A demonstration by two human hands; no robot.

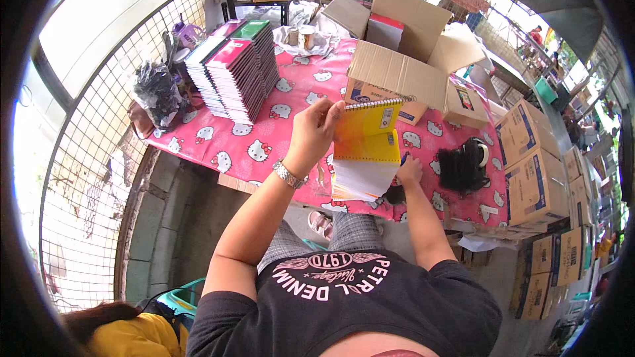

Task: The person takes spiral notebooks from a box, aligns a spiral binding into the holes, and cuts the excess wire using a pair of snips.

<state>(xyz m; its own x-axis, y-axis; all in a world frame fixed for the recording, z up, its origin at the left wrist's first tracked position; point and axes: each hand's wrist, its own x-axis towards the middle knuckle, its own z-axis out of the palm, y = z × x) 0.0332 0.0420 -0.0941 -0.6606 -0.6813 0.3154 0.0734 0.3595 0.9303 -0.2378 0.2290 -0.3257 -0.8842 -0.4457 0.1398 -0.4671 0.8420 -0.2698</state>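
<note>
A yellow spiral notebook point(362, 123) is tilted up over a stack of notebooks point(366, 177), with my left hand point(316, 127) closed on its upper left corner. Another yellow cover lies on top of the stack, whose white page edges face me. My right hand point(410, 170) is closed just to the right of the stack, low over the table. A small dark blue bit shows at its fingertips; what it belongs to cannot be made out. A dark object point(395, 195) lies below that hand, by the stack's near right corner.
Tall stacks of notebooks point(241, 69) stand on the pink patterned tablecloth point(258, 151) at the left. Behind are an open cardboard box point(397, 69) and small cans point(305, 36). A tape roll point(483, 157) beside black material point(460, 168) lies right. Cartons point(537, 182) are piled beyond; a person point(132, 336) is lower left.
</note>
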